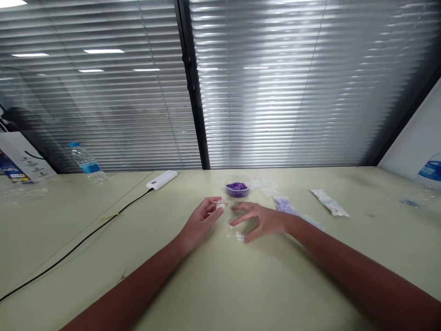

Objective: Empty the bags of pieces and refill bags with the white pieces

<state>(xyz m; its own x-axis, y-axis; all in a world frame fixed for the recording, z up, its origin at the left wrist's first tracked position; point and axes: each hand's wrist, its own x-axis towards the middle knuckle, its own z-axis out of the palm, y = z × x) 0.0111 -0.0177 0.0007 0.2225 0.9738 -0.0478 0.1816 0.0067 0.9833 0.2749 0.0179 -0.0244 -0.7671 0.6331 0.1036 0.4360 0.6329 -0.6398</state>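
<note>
- The left forearm is extended in from the lower left, and the left hand (201, 223) is turned on its side, raised off the tabletop, with thumb and fingertips brought together.
- A small white lump (220, 205), soft and clay-like in look, is pinched between those fingertips.
- The right forearm is extended in from the lower right. The right hand (262, 220) is held open and palm down, its fingers spread and arched; whether the fingertips touch the surface cannot be told.
- White crumbs (239, 236) are scattered on the table just below the right fingers.
- A clear plastic tub (237, 181) of purple granules (237, 187) stands just beyond the hands.
- A plastic bag of lilac granules (284, 205) lies beside the right fingers, and a crinkled white packet (330, 202) lies farther right.
- A white power bank (161, 179) with a black cable (86, 234) lies on the matte pale green tabletop (103, 276).
- A ribbed plastic water bottle (86, 162) and a white paper bag (24, 158) are placed at the far left, before slatted blinds (275, 92).
</note>
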